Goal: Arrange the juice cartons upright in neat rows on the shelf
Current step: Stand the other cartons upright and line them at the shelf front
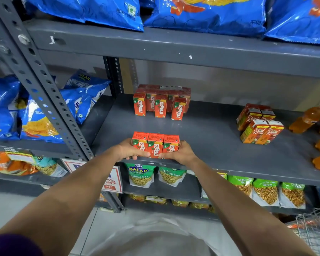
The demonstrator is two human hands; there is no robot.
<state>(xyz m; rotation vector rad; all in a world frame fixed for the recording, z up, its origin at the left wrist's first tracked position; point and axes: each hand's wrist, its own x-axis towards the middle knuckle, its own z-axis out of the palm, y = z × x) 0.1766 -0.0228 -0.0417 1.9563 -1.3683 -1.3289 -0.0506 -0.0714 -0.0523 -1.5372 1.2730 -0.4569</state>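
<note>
Both forearms stretched out toward the grey shelf (211, 137), left hand (130, 149) and right hand (177, 152) cupped around a trio of orange juice cartons (155, 145) right at the front edge. Gripping from both ends, fingers curled across the lower fronts, thumbs hidden behind. Looks like squeezing the three together so they move as one block and stay flush, upright, labels forward. Probably meant to slide back toward the bigger bunch of the same cartons (160, 104) standing near the rear, well apart for now. Worth noting the back bunch has three loose ones out front, so lining up with those seems the point. Off to the right, another group of juice boxes (259, 124), tilted-looking from this angle, with orange bottles (307, 119) just beside. Chip bags (201, 13) on the level above.
</note>
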